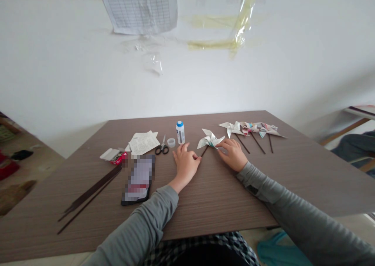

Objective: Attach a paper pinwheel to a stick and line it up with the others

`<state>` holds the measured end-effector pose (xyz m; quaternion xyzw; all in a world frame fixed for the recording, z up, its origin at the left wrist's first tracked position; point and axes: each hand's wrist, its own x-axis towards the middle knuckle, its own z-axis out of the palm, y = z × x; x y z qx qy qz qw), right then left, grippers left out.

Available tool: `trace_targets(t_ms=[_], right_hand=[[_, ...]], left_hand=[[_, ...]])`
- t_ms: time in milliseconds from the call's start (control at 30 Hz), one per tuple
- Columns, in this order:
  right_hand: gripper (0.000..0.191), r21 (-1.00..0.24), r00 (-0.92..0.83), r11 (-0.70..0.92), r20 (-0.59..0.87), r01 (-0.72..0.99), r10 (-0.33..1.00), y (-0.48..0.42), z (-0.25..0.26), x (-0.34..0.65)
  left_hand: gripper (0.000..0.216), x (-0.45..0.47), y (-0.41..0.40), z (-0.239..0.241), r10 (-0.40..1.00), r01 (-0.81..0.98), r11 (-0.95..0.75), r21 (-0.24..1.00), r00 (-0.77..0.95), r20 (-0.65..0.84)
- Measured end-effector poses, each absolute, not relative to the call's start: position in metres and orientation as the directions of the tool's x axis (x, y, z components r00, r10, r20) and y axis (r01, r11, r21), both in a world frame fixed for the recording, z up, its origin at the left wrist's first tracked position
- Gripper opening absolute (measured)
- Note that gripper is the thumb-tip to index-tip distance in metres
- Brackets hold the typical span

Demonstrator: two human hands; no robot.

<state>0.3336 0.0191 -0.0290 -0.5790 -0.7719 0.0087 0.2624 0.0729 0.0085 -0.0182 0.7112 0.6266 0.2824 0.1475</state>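
A white paper pinwheel [210,140] with a thin dark stick lies on the table between my hands. My left hand [186,163] has its thumb and index finger pinched at the lower end of the stick, while its other fingers stretch forward onto the table. At the pinwheel's right blade, my right hand [233,155] closes its fingertips on the paper edge. Just beyond my left fingers stands a small white bottle with a blue cap [180,133]. Beside it is a round clear lid [171,142].
Several finished pinwheels [249,129] lie at the back right. Left of my hands are scissors [161,149], paper sheets [143,143], a small red-and-white box [115,156], a phone [139,178] and dark sticks [90,191]. A white wall [187,90] rises behind the table [211,203].
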Motion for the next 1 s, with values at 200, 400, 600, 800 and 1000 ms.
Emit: trace_targets(t_ms=[200, 400, 600, 800, 1000], right_hand=[[0.043, -0.173, -0.316, 0.423, 0.435, 0.89, 0.843, 0.003, -0.028, 0.31], [0.047, -0.116, -0.45, 0.526, 0.387, 0.842, 0.805, -0.01, -0.025, 0.29], [0.039, -0.114, -0.551, 0.61, 0.324, 0.784, 0.769, -0.012, -0.03, 0.278], [0.036, -0.149, -0.502, 0.567, 0.322, 0.81, 0.802, 0.0, -0.034, 0.292], [0.04, -0.157, -0.391, 0.439, 0.264, 0.885, 0.882, 0.015, -0.028, 0.317]], left_hand=[[0.01, 0.055, 0.0, -0.021, 0.964, 0.841, -0.242, 0.485, 0.149, 0.222], [0.036, 0.017, -0.015, -0.035, 0.943, 0.834, -0.327, 0.445, 0.255, 0.214], [0.048, -0.01, -0.029, -0.039, 0.936, 0.858, -0.352, 0.375, 0.317, 0.153], [0.051, -0.018, -0.033, -0.037, 0.932, 0.86, -0.361, 0.359, 0.34, 0.124], [0.055, -0.019, -0.034, -0.036, 0.927, 0.873, -0.374, 0.312, 0.358, 0.11]])
